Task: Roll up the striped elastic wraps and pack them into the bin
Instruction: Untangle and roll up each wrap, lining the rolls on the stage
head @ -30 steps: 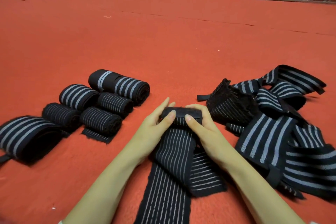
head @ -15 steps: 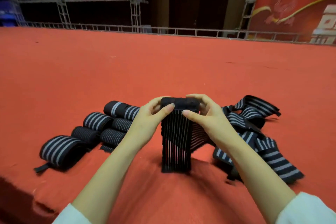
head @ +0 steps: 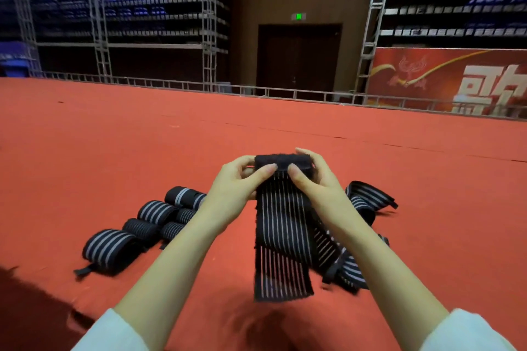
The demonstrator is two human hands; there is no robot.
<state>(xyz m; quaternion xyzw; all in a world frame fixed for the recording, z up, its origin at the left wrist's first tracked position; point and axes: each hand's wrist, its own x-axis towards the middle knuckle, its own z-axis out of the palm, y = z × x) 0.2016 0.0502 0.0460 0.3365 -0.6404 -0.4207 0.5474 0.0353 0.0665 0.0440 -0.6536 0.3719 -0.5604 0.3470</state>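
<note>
A black elastic wrap with thin white stripes hangs in the air in front of me, its top end wound into a small roll. My left hand and my right hand pinch that roll from either side, thumbs on the near face. The loose tail drops down to just above the red carpet. Several rolled wraps lie in a cluster on the carpet to the left. A heap of unrolled wraps lies behind my right forearm, partly hidden by it. No bin shows in the frame.
The red carpet stretches far ahead to a low metal railing. The carpet's near edge drops into shadow at the bottom left. Scaffold racks, a dark door and a red banner stand beyond the railing.
Both hands have lifted the wrap off the carpet, so its tail now hangs free. My head has tilted up, bringing the hall behind the railing into sight.
</note>
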